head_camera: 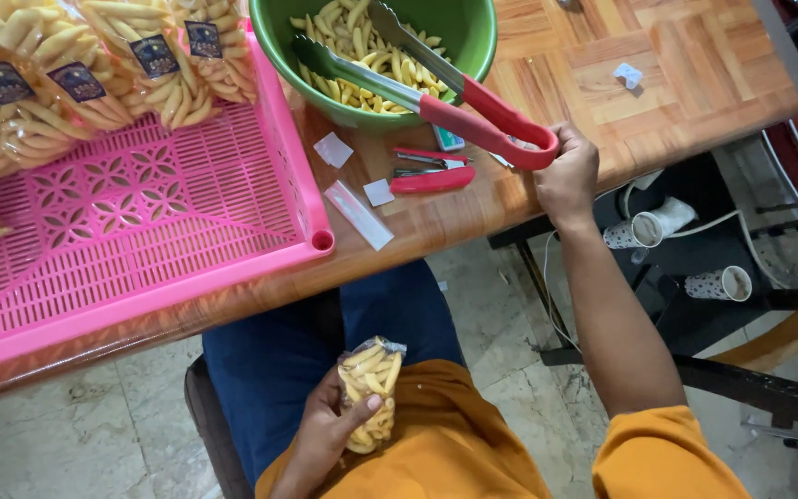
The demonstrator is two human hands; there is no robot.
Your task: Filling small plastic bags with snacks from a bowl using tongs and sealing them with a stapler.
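Note:
My right hand [566, 176] grips the red-handled end of long metal tongs [436, 88], whose open tips lie in a green bowl [469, 37] full of yellow finger-shaped snacks [362, 46]. Down in my lap, my left hand [330, 434] holds a small clear plastic bag of the same snacks [369, 388], its top open. A pink plastic tray [140, 222] on the wooden table [676, 83] carries several filled, labelled snack bags [94, 65] along its far edge.
A red stapler [431, 173] and small white paper slips [358, 214] lie on the table between the tray and the bowl. Under the table edge at the right are paper cups [722, 283] and dark chair frames. The floor is tiled.

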